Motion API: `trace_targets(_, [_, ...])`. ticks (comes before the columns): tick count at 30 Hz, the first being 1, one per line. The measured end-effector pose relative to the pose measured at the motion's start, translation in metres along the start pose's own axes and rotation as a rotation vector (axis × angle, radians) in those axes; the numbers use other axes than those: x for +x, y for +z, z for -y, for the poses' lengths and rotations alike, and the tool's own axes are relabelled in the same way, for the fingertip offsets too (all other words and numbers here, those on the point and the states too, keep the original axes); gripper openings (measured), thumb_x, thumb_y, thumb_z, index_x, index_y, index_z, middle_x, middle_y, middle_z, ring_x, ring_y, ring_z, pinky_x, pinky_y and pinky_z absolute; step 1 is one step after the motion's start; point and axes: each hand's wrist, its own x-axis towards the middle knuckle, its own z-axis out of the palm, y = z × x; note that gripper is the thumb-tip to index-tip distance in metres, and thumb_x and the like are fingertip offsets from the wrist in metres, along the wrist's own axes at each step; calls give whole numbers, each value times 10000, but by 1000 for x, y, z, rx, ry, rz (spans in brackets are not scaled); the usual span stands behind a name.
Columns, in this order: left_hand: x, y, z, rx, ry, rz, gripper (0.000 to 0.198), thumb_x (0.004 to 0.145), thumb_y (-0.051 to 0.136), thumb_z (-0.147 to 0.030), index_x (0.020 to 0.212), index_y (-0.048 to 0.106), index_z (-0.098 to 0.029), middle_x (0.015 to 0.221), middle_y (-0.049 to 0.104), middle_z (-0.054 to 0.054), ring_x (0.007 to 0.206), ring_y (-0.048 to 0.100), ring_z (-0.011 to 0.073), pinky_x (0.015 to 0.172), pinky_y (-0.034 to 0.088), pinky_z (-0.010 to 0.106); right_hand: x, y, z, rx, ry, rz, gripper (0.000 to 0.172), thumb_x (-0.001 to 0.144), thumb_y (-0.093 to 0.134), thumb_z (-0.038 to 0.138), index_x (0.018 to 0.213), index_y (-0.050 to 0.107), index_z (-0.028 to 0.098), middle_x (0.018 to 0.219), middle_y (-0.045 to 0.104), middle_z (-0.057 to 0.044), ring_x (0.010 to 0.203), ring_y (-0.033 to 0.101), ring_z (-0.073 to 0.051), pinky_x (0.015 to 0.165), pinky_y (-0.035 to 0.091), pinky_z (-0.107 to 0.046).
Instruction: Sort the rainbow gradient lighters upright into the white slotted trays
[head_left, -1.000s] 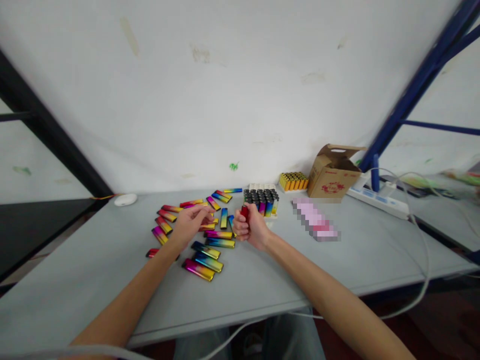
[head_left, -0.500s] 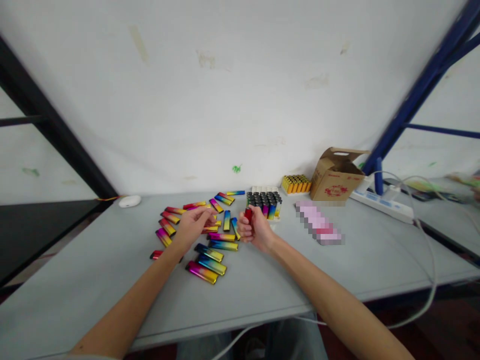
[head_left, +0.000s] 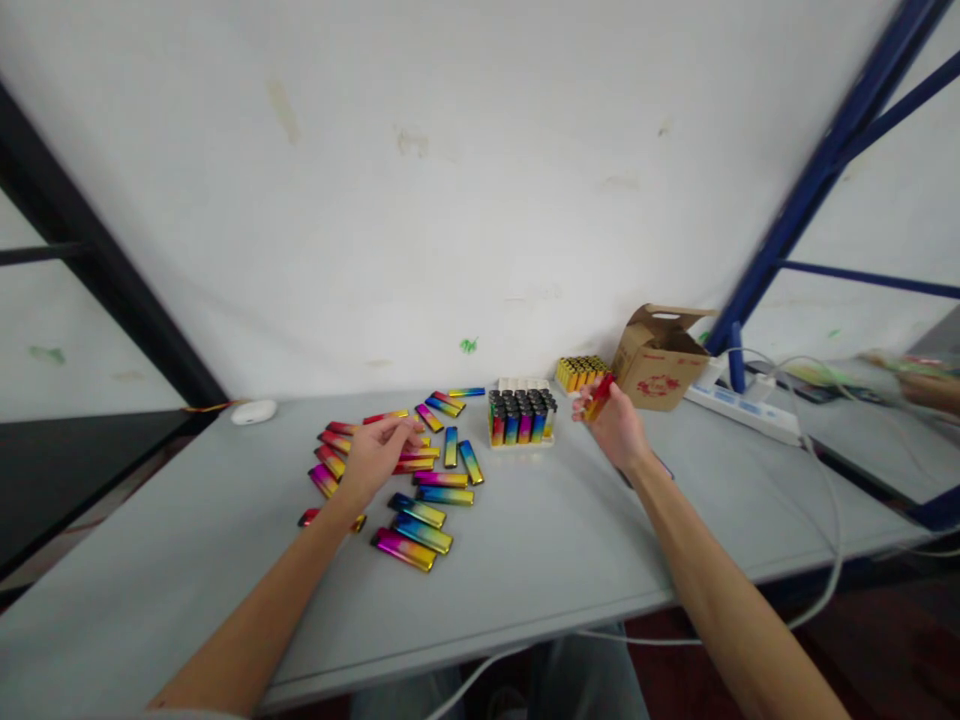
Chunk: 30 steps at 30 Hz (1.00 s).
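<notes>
My right hand (head_left: 619, 425) is closed around a red-and-yellow lighter (head_left: 598, 398), held upright and slightly tilted above the table. It is in front of the cardboard box. Over the loose lighters on the left hovers my left hand (head_left: 382, 452), its fingers loosely bent and apart, with no lighter visibly gripped. Several metallic lighters in red, pink, blue and yellow lie scattered around it, among them a pink-and-yellow lighter (head_left: 405, 549) nearest me. Between the hands, a white tray (head_left: 523, 443) holds rows of upright lighters (head_left: 525, 415) with black tops.
A second block of yellow-orange lighters (head_left: 577, 375) stands against the wall, beside an open cardboard box (head_left: 660, 370). Farther right lie a white power strip (head_left: 750, 412) and loose cables. A white earbud case (head_left: 253, 412) rests at the left. My right forearm mostly covers a flat object.
My right hand has moved right with the lighter, away from the tray and toward the box, now covering the flat pink object. My left hand stays almost in place. The view has turned slightly right.
</notes>
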Motion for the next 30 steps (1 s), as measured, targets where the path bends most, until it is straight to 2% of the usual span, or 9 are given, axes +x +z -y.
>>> trace_targets(4, [-1,0,-2,39,11,13,300,735,591,-445,725,706,-168,638,704,42,635,665,191,638,557,282,13,-23,-11,-248,-217,-185,379,695,700,539,874,610,218,845,622,-6,790,593,-158,669,470,-260])
trace_targets(8, [-1,-1,-1,83,26,27,353,753,565,-485,744,705,-161,631,699,38,629,666,190,640,565,291,14,-24,-23,-614,-328,-106,382,753,654,554,859,653,187,863,661,-38,819,583,-180,741,468,-289])
trace_targets(12, [1,-2,3,110,35,27,394,752,556,-515,789,706,-153,649,708,44,637,676,198,642,574,303,10,-23,-35,-716,-302,-57,399,769,623,577,819,637,181,740,640,-28,670,582,-175,606,467,-290])
trace_targets(17, [2,-3,15,208,70,58,442,809,497,-519,878,709,-137,733,737,69,675,699,215,634,579,316,8,-23,-46,-731,-279,-69,412,753,666,515,1002,568,201,799,677,-44,671,626,-187,563,499,-294])
trace_targets(19, [1,-4,19,305,125,66,439,836,477,-509,928,706,-146,797,750,76,695,705,219,656,578,323,6,-21,-47,-764,-282,-47,370,768,659,486,981,548,205,827,677,-47,711,646,-193,569,510,-289])
trace_targets(23, [-2,-3,20,569,317,19,362,856,469,-425,982,690,-168,902,751,84,843,699,246,831,541,364,2,-18,-46,-835,-273,-15,299,776,646,446,910,535,203,890,658,-42,693,663,-179,556,504,-270])
trace_targets(26, [-3,-3,19,606,343,-36,407,851,453,-312,1209,581,-166,1018,726,83,886,685,228,864,521,363,0,-17,-44,-881,-255,5,265,781,637,421,886,536,199,849,656,-32,680,665,-182,565,501,-273])
trace_targets(28, [-3,-3,20,581,333,-42,489,839,449,-260,1318,476,-167,1008,716,68,850,683,207,838,525,347,-1,-16,-42,-937,-275,20,242,781,635,407,866,560,193,824,666,-37,732,667,-199,600,506,-283])
trace_targets(30, [-2,-3,22,551,334,-25,517,835,450,-250,1345,431,-161,943,708,50,822,678,197,817,526,334,-1,-17,-40,-1003,-304,34,226,782,634,397,852,592,187,804,677,-45,775,662,-211,619,502,-287])
